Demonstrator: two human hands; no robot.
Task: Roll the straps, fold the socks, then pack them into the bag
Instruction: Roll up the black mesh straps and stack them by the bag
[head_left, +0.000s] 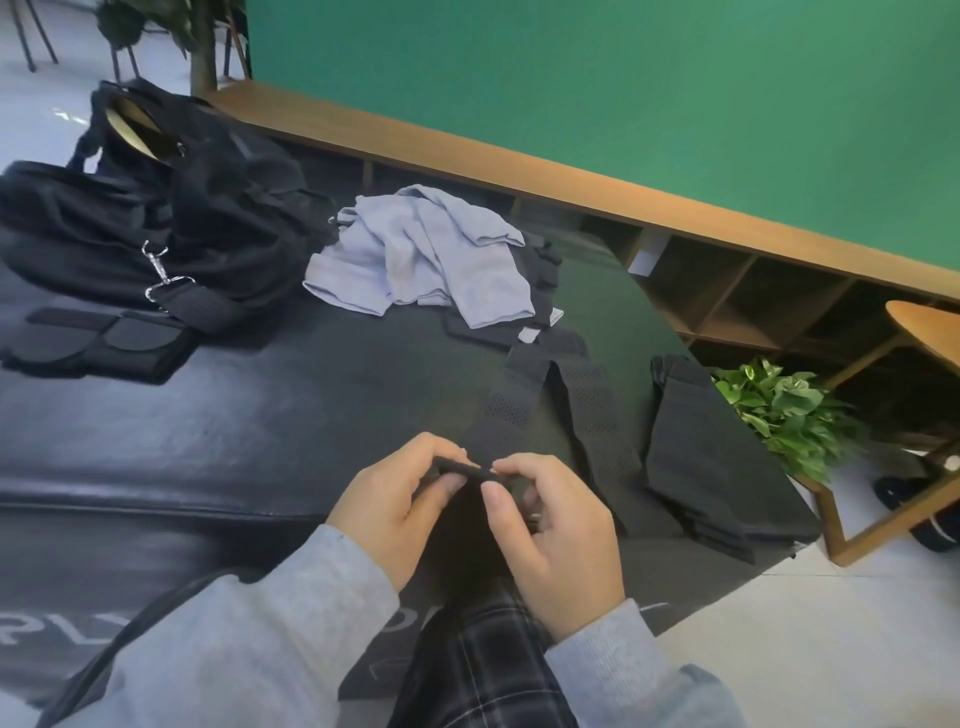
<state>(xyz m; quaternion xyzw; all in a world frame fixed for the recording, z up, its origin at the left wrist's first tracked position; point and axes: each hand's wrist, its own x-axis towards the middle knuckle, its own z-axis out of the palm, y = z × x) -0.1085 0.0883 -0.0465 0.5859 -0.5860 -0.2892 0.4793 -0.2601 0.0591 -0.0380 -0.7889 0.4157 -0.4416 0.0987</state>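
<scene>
At about ten o'clock on the dark mat (249, 415) lies the black bag (171, 208), slumped and open at the top, where a tan lining or object shows inside its mouth; what else it holds cannot be told. A metal clip (156, 270) hangs from its strap at the front edge. Just below the bag, at nine o'clock, lie flat black pads (104, 338). Toward twelve o'clock, just right of the bag, sits a heap of pale grey-blue socks (421, 254), unfolded and outside the bag, resting partly on black straps. From under that heap, perforated black straps (587, 410) run down toward three o'clock, with another folded black piece (701, 452) near the mat's right edge. At the centre, near six o'clock, both hands meet on the end of one black strap (467, 470): the left hand (395, 499) pinches it between thumb and curled fingers, and the right hand (561, 535) pinches the same end from the other side, fingertips nearly touching. The strap drops from the hands down toward a plaid-clad leg. Both arms wear grey sleeves (260, 649). A potted plant (779, 410) stands off the mat at three o'clock.
</scene>
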